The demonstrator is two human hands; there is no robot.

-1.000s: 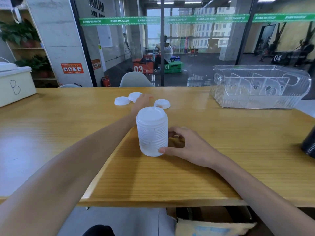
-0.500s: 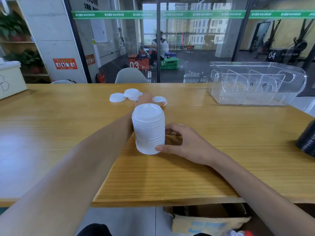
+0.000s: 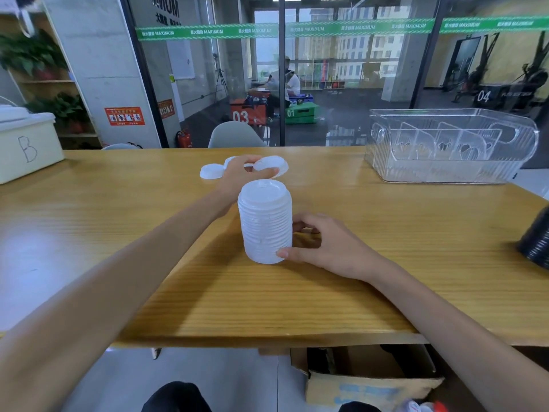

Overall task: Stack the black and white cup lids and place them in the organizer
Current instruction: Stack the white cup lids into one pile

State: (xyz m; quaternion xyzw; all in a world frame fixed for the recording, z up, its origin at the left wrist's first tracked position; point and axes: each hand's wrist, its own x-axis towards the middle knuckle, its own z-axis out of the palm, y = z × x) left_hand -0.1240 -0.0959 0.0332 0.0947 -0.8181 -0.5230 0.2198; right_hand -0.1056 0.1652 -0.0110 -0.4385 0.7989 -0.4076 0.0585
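While the right hand (image 3: 323, 248) curls its thumb and fingers round the base of the tall stack of white lids (image 3: 265, 223) standing upright near the middle of the desk (image 3: 386, 233), the left hand (image 3: 242, 173) reaches past the stack and pinches one loose white lid (image 3: 271, 165) that looks lifted off the desk. This head view is the only one, and it suggests the white stacking is well along: most white lids already sit nested in the single column, too many ridges to count reliably. Left of the left hand lies one flat white lid (image 3: 211, 171) on the desk, and part of another white lid (image 3: 231, 160) shows behind the fingers, so I count three loose white lids, the pinched one included. At the far right edge, a stack of black lids (image 3: 537, 243) lies tilted and cut off by the frame; its count cannot be told. The clear plastic organizer (image 3: 445, 171) stands at the far right of the desk, well apart from both stacks, and its compartments appear to hold no lids yet. My judgement: the last white lids must join the column, then both stacks must go into the organizer.
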